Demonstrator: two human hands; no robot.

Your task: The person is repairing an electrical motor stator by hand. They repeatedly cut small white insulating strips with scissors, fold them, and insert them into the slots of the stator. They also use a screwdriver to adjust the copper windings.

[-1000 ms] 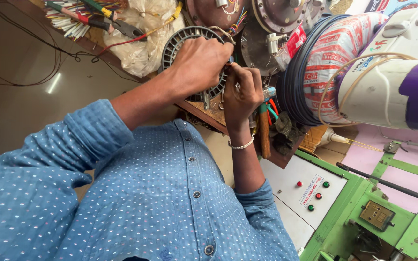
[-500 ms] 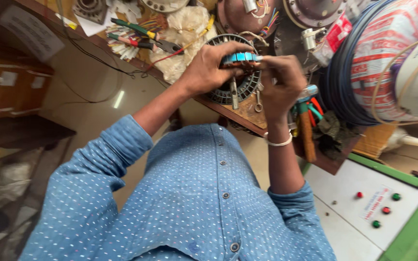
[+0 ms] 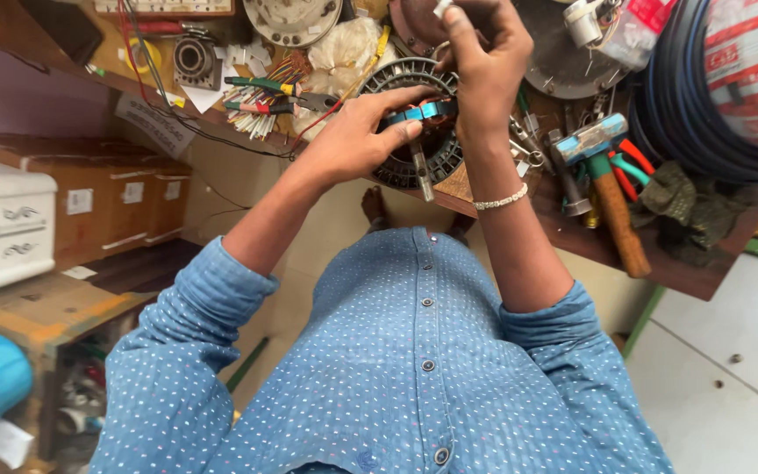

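A round dark slotted motor stator (image 3: 394, 168) lies at the edge of a cluttered wooden bench (image 3: 572, 230). My left hand (image 3: 353, 140) grips its near rim, thumb and fingers pinching a small blue strip (image 3: 423, 111) against the ring. Above the stator, at the top of the view, my right hand (image 3: 484, 61) is raised with a beaded bracelet on the wrist. Its fingertips are closed on a small white piece (image 3: 443, 9) that is partly cut off by the frame edge.
A hammer (image 3: 611, 197) with a blue head and wooden handle lies right of the stator, beside red-handled pliers. Green and red hand tools (image 3: 265, 92), wires and motor covers crowd the bench. A blue cable coil (image 3: 704, 105) sits far right. White and cardboard boxes (image 3: 10, 219) stand left.
My right hand has lifted from the stator rim to the top of the view. My left hand stays on the ring. The view has swung left and down.
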